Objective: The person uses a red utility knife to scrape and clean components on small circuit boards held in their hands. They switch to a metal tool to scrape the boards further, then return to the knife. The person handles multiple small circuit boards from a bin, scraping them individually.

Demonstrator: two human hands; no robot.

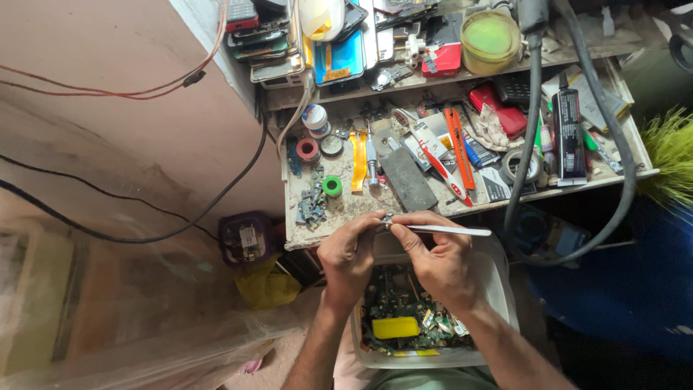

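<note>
My left hand (pixel 349 254) pinches a tiny metal part (pixel 387 219) at the front edge of the cluttered workbench (pixel 346 206). My right hand (pixel 439 258) grips silver tweezers (pixel 451 230), whose tips meet that small part while the handle points right. Both hands hover over a white plastic tub (pixel 498 285) on my lap, filled with green circuit boards and a yellow piece (pixel 395 328).
On the bench lie a dark phone back (pixel 408 179), orange cutters (pixel 459 146), tape rolls (pixel 308 149), a black glue tube (pixel 568 133) and a red cloth-covered tool (pixel 505 119). Stacked phones (pixel 271 40) sit behind. Thick grey hoses (pixel 530 123) hang at right; wires cross the wall at left.
</note>
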